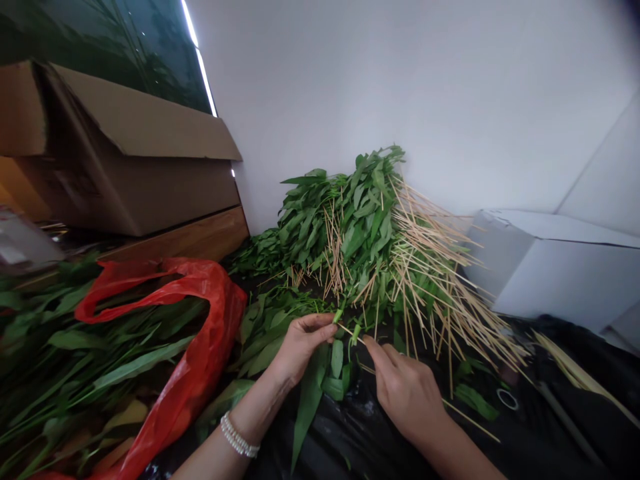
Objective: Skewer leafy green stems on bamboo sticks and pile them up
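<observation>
My left hand (306, 345), with a pearl bracelet on its wrist, pinches a short green stem (339, 315) between thumb and fingers. My right hand (407, 390) is closed on a thin wooden skewer (347, 329) that runs across to the left fingertips. Another green stem piece (356, 333) sits on or against the skewer between the hands. Long green leaves (311, 400) hang below, over black plastic sheeting (370, 440). Just beyond lies a heap of leafy bunches (367, 220), with many bare skewers (440, 293) sticking out to the right.
At left, a red plastic bag (220, 313) lies open around loose leafy stems (135, 367). Behind it stands an open cardboard box (165, 187). A white box (565, 267) is at right against the white wall (425, 87). A roll of tape (507, 399) lies near my right forearm.
</observation>
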Motion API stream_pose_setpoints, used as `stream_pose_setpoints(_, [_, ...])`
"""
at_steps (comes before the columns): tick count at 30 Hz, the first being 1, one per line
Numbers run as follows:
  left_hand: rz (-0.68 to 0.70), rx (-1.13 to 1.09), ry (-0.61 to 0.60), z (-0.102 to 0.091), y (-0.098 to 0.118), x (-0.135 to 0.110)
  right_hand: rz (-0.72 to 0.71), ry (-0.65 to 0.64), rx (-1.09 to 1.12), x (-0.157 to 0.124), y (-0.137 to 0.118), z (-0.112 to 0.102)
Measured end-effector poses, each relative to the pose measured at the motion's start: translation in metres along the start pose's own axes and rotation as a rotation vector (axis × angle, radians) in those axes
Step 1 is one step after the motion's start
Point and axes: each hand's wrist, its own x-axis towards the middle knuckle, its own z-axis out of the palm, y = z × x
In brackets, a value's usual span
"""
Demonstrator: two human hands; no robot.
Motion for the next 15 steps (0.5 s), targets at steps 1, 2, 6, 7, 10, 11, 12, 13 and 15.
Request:
stream_pose_setpoints(1, [0.023,0.030,0.002,0.0001,0.0006,0.0000,0.000,-0.002,-0.001,-0.0003,-0.0001,0.0002])
stream_pose_setpoints(2, [0.043,0.056,0.004,0.0002,0.0012,-0.0001,0.001,-0.004,-0.003,-0.0007,-0.0001,0.0005])
stream_pose_setpoints(6, [0.063,0.113,-0.010,0.0018,0.0024,-0.0013,-0.002,-0.018,-0.012,-0.0024,-0.0009,0.0015])
stream_pose_setpoints(7, [0.058,0.118,-0.017,0.0024,0.0022,-0.0017,-0.003,-0.022,-0.017,-0.0028,-0.0012,0.0019])
stream_pose_setpoints(10, [0.051,0.140,-0.023,0.0035,0.0009,-0.0024,-0.004,-0.039,-0.032,-0.0040,-0.0018,0.0034])
stream_pose_setpoints(11, [0.052,0.145,-0.025,0.0033,0.0001,-0.0022,-0.004,-0.043,-0.033,-0.0042,-0.0020,0.0038])
stream_pose_setpoints(12, [0.050,0.140,-0.029,0.0028,-0.0007,-0.0018,-0.003,-0.044,-0.030,-0.0042,-0.0021,0.0040])
stream_pose_setpoints(13, [0.042,0.126,-0.034,0.0019,-0.0017,-0.0012,0.000,-0.044,-0.025,-0.0041,-0.0022,0.0041])
stream_pose_setpoints(15, [-0.006,0.068,-0.053,-0.0005,-0.0035,0.0002,0.006,-0.036,-0.011,-0.0037,-0.0022,0.0040])
